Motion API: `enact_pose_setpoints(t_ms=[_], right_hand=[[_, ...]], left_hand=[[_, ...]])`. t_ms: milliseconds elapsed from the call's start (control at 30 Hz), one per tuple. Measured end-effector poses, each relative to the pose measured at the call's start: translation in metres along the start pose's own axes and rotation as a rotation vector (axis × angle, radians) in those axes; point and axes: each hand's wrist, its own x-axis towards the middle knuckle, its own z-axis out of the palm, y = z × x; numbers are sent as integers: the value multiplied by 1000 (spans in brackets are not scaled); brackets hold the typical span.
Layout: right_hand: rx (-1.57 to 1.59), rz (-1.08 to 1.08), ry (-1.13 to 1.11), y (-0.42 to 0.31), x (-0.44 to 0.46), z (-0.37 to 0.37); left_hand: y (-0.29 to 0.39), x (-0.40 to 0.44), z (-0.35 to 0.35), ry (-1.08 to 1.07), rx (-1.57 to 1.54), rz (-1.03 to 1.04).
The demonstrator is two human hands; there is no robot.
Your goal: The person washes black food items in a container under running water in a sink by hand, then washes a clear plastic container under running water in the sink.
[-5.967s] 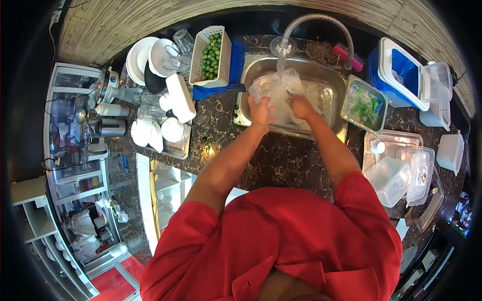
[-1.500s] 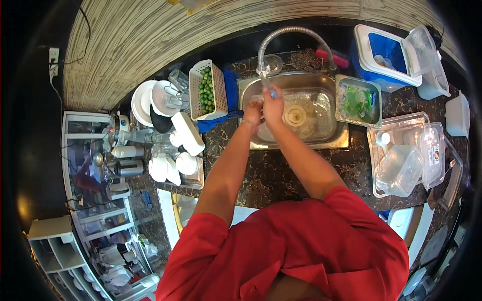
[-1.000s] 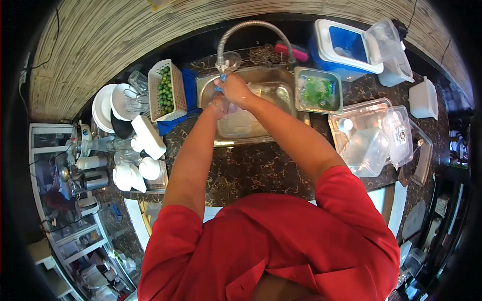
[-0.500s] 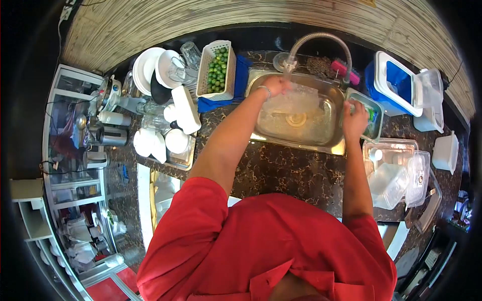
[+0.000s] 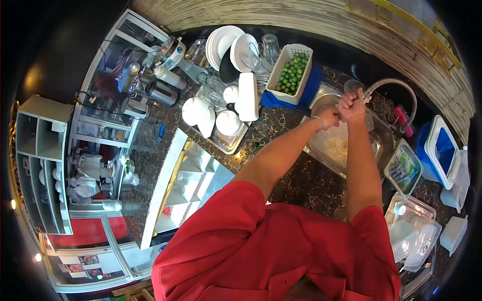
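My left hand (image 5: 329, 118), with a bracelet at the wrist, is over the metal sink (image 5: 382, 146), its fingers curled. My right hand (image 5: 352, 105) is closed beside it, close to the base of the flexible metal faucet (image 5: 412, 103). The two hands nearly touch. What either one holds, if anything, is hidden. Below them lies something translucent and pale (image 5: 324, 138) in the sink, its shape hard to make out. A clear greenish container (image 5: 414, 183) with a sponge or packet inside stands right of the sink.
Left of the sink stands a white basket (image 5: 277, 80) of green limes on a blue cloth (image 5: 315, 93). Further left are white plates (image 5: 217, 47), glasses (image 5: 271, 47) and cups on a tray. A blue-and-white cooler (image 5: 436, 165) and clear plastic tubs (image 5: 409, 241) are at the right.
My right hand has left the greenish container's edge and moved left to the faucet base beside my left hand. The view has turned, shifting the counter rightward.
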Motion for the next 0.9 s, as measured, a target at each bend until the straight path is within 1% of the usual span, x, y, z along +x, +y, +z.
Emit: enact_pose_setpoints(t_ms=[33,100,133,200,233,300,333,367,400,433,467,500,533,567,600,633,667,700,733,767,800,833,867,900], right_hand=[[-8,1,5,2,0,-2],[-13,102,-257,5,0,-8],[-18,101,-254,1,-1,-9],[-382,64,-129,0,-8,-1],[-383,64,-129,9,-11,1],[-1334,-718,17,46,-26,14],[-1535,-634,-1,53,-37,15],[-1743,-548,2,53,-50,12],[-2039,-732,119,55,-66,11],[-2339,-908,253,49,-79,4],[-2369,-912,311,28,-84,-12],[-2415,-942,570,9,-80,-30],[-2435,-957,826,-6,-77,-47],[-2437,-951,853,-30,-76,-65],[-2196,-746,940,-62,-74,-83],[-1946,-559,994,-78,-73,-89],[-1945,-562,992,-81,-81,-68],[-1458,-284,1041,-82,-99,-24],[-965,-23,1033,-80,-110,0],[-966,-15,1024,-80,-113,-3],[-1045,-7,859,-87,-117,-11],[-1116,-3,692,-96,-118,-18],[-1139,-21,599,-104,-115,-27],[-1141,-23,595,-98,-121,-11]], left_hand=[[2,0,1,22,16,36],[22,-6,-3,4,-138,-195],[18,2,0,2,-143,-193],[2,23,3,-43,144,-167],[-2,27,3,-42,143,-167],[0,25,3,62,322,50],[-34,43,5,125,180,83],[-29,45,10,76,113,104],[-24,48,14,26,46,121],[10,24,2,-69,-62,-10],[47,-3,-10,-151,-158,-151],[51,-8,-16,-185,-185,-214],[52,-16,-20,-205,-124,-118],[47,-20,-21,-226,-123,-117],[41,-21,-24,-221,-167,-76],[35,-20,-25,-209,-211,-34],[28,-20,-24,-191,-256,55],[22,-22,-20,-186,-255,54],[18,-23,-12,-65,-272,116],[10,-21,-5,60,-286,177],[-16,-8,2,118,-251,353],[-32,-1,14,125,-244,352],[-44,5,28,255,-330,301],[-36,0,30,216,-431,167]])
